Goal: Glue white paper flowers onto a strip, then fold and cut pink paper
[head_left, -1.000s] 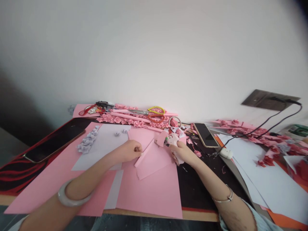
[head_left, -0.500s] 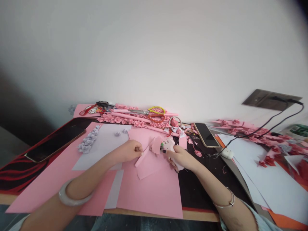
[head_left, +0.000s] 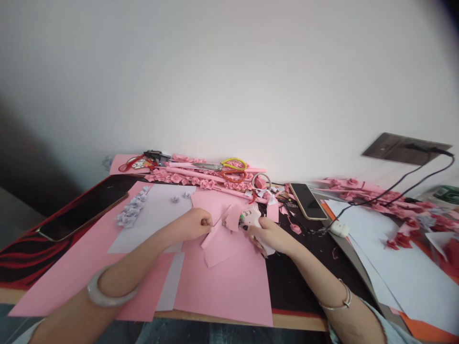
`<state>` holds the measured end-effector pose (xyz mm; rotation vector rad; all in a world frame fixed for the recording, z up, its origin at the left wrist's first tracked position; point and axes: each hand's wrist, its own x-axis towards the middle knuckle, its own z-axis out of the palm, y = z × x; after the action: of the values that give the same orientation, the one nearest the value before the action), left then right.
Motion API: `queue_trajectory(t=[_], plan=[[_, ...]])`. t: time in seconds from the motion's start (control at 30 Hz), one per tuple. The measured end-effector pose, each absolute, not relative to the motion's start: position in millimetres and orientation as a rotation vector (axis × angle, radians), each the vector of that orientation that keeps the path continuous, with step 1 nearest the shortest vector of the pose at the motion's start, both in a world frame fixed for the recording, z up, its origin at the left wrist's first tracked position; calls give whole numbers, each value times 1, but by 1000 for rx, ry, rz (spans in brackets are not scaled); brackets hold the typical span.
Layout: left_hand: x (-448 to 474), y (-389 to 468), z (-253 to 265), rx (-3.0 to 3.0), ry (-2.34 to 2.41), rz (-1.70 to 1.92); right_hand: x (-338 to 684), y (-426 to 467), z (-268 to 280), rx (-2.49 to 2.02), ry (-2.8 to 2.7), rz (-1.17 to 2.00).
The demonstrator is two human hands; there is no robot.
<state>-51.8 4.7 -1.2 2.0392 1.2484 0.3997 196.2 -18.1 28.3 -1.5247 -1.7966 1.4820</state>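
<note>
My left hand (head_left: 195, 224) is closed, its fingertips pinching the folded or rolled edge of a piece of pink paper (head_left: 222, 246). That piece lies over a larger pink sheet (head_left: 225, 296) at the table's front. On the right, my right hand (head_left: 267, 234) grips a pale pink-white object (head_left: 252, 212) with green and black marks; its kind is unclear and my fingers cover part of it. A small flap of pink paper (head_left: 234, 219) is up against its left side. White paper (head_left: 158, 205) with small lilac paper flowers (head_left: 132, 210) lies left of my left hand.
Scissors (head_left: 233, 165) rest on pink paper flower stems along the wall, beside a tape roll (head_left: 261, 181). One phone (head_left: 308, 201) lies behind my right hand, and a dark tablet-like device (head_left: 82, 212) far left. Cables (head_left: 390, 185) run from the wall socket (head_left: 405, 147) across the right side.
The object in my right hand has turned very slightly. Both hands otherwise keep their places, and the papers lie as before.
</note>
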Motion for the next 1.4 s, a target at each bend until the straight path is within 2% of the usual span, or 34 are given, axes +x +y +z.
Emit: queue_trajectory(t=[0.87, 1.4], plan=[[-51, 4, 2, 2037, 1246, 393, 189, -31, 29, -1511, -1901, 1495], [-49, 4, 3, 2020, 1260, 386, 184, -43, 30, -1426, -2185, 1319]])
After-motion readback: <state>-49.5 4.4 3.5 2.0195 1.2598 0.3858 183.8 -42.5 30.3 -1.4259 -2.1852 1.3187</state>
